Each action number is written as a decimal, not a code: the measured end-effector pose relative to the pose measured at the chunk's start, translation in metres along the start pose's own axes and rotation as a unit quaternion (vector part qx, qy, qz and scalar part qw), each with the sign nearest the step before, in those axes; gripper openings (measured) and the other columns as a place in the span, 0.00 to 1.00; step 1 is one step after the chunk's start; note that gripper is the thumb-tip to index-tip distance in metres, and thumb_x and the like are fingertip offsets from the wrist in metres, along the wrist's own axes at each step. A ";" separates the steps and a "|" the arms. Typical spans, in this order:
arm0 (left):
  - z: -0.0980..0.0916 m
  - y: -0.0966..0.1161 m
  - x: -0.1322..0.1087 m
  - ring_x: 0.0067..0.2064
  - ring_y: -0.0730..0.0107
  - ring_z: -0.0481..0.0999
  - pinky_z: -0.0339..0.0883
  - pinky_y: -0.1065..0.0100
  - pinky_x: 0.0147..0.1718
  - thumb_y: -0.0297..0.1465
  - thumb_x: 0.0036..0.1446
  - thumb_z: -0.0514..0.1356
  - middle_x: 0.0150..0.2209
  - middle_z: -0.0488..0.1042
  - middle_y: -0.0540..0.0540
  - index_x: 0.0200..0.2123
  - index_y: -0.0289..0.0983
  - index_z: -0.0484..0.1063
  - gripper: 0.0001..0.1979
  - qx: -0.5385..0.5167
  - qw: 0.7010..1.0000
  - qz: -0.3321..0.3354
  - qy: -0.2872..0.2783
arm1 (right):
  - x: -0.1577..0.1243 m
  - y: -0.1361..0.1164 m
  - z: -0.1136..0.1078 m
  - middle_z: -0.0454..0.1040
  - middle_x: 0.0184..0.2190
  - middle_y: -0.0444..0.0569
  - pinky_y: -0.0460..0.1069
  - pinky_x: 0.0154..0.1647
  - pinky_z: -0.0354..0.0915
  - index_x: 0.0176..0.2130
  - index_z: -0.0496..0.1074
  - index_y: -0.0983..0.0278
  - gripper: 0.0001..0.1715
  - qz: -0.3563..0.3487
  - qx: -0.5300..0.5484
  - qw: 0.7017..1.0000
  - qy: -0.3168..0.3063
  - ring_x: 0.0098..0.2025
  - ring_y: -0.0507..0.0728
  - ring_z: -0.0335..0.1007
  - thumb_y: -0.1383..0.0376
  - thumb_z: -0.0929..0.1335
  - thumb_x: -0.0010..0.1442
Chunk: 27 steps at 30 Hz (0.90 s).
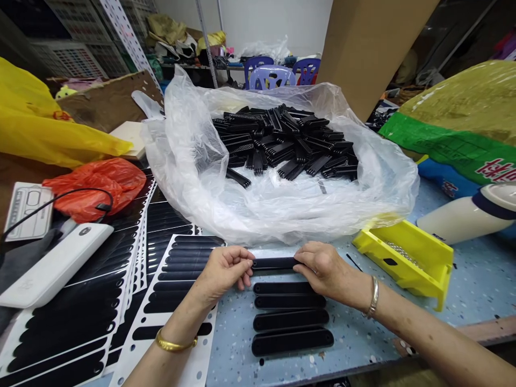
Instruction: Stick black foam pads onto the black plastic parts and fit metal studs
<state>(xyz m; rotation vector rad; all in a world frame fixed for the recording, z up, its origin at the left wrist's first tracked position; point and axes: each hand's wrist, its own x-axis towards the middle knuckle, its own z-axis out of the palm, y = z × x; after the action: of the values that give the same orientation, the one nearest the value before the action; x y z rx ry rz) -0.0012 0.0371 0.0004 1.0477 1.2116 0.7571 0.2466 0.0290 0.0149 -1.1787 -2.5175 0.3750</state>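
A slim black strip piece (274,263) lies level between my hands, above a column of several similar black pieces (292,339) on the speckled blue table (237,355). My left hand (228,269) pinches its left end, with thumb and index finger closed on it. The right end is held in the closed fingers of my right hand (320,269). Under and beside my left forearm is a white sheet (207,344) of black rounded strips, with some gaps in its rows.
An open clear plastic bag (250,215) full of black pieces stands behind my hands. At right are a yellow bin (407,263) with small metal parts and a white bottle (463,217). A white device (60,263) and a red bag (100,188) sit at left.
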 end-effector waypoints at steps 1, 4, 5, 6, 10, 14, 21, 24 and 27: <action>0.000 0.000 0.000 0.16 0.72 0.73 0.64 0.75 0.12 0.38 0.41 0.68 0.18 0.74 0.49 0.30 0.31 0.73 0.16 0.003 1.000 -0.002 0.000 | 0.000 0.000 0.000 0.74 0.27 0.52 0.50 0.33 0.65 0.30 0.75 0.67 0.07 0.002 0.001 1.000 -0.002 0.31 0.57 0.70 0.72 0.68 0.59; 0.000 0.001 0.000 0.16 0.72 0.73 0.63 0.75 0.12 0.37 0.41 0.68 0.18 0.74 0.49 0.30 0.31 0.74 0.16 0.008 1.000 -0.005 0.005 | 0.001 -0.001 -0.001 0.73 0.27 0.51 0.49 0.32 0.65 0.30 0.75 0.67 0.07 0.006 0.003 1.000 -0.005 0.30 0.57 0.69 0.72 0.68 0.59; 0.000 0.001 0.001 0.16 0.72 0.73 0.63 0.75 0.12 0.37 0.41 0.68 0.18 0.73 0.49 0.29 0.31 0.74 0.15 0.008 1.000 -0.006 0.007 | 0.001 -0.001 -0.001 0.73 0.27 0.51 0.49 0.32 0.65 0.30 0.75 0.66 0.07 0.007 0.006 1.000 -0.006 0.30 0.57 0.69 0.72 0.68 0.59; 0.001 0.001 0.001 0.16 0.73 0.72 0.63 0.76 0.12 0.37 0.41 0.68 0.18 0.73 0.49 0.29 0.31 0.74 0.15 0.007 1.000 -0.006 0.010 | 0.001 -0.001 -0.002 0.73 0.27 0.51 0.49 0.32 0.65 0.30 0.75 0.66 0.07 0.009 0.009 1.000 -0.008 0.30 0.57 0.69 0.72 0.68 0.59; 0.001 0.000 0.001 0.15 0.74 0.72 0.62 0.76 0.11 0.36 0.41 0.68 0.17 0.73 0.50 0.29 0.31 0.73 0.15 0.003 1.000 -0.009 0.017 | 0.002 -0.001 -0.002 0.74 0.27 0.51 0.49 0.33 0.65 0.30 0.75 0.67 0.07 0.013 0.018 1.000 -0.016 0.31 0.57 0.70 0.72 0.68 0.59; 0.002 0.002 0.001 0.15 0.73 0.72 0.61 0.76 0.12 0.36 0.41 0.67 0.17 0.73 0.50 0.29 0.32 0.73 0.15 0.007 1.000 -0.013 0.018 | 0.003 0.000 -0.003 0.74 0.28 0.51 0.49 0.34 0.66 0.30 0.75 0.66 0.06 0.016 0.021 0.999 -0.028 0.32 0.56 0.70 0.72 0.69 0.58; 0.008 0.004 0.001 0.14 0.76 0.69 0.59 0.77 0.11 0.41 0.48 0.63 0.16 0.71 0.51 0.27 0.32 0.73 0.16 0.032 0.998 -0.016 0.050 | 0.003 0.001 -0.003 0.74 0.28 0.52 0.49 0.34 0.66 0.28 0.75 0.67 0.07 0.011 0.012 0.999 -0.030 0.32 0.57 0.70 0.72 0.69 0.58; 0.012 0.001 0.002 0.12 0.78 0.66 0.56 0.78 0.09 0.41 0.49 0.63 0.14 0.69 0.52 0.25 0.32 0.73 0.15 0.069 0.995 -0.011 0.072 | 0.004 0.001 -0.004 0.75 0.28 0.52 0.49 0.34 0.66 0.29 0.75 0.67 0.07 0.007 0.007 0.999 -0.035 0.32 0.57 0.70 0.72 0.69 0.59; 0.014 0.000 0.004 0.11 0.79 0.65 0.54 0.79 0.08 0.39 0.47 0.64 0.13 0.68 0.53 0.24 0.33 0.74 0.14 0.081 0.992 -0.016 0.092 | 0.004 0.001 -0.005 0.75 0.28 0.52 0.49 0.34 0.66 0.28 0.75 0.68 0.08 0.004 -0.004 0.999 -0.043 0.32 0.57 0.70 0.72 0.68 0.59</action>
<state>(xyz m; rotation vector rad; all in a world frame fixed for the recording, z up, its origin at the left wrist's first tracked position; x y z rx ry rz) 0.0134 0.0376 -0.0009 1.1065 1.4649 0.7520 0.2465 0.0334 0.0196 -1.2003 -2.5899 0.4262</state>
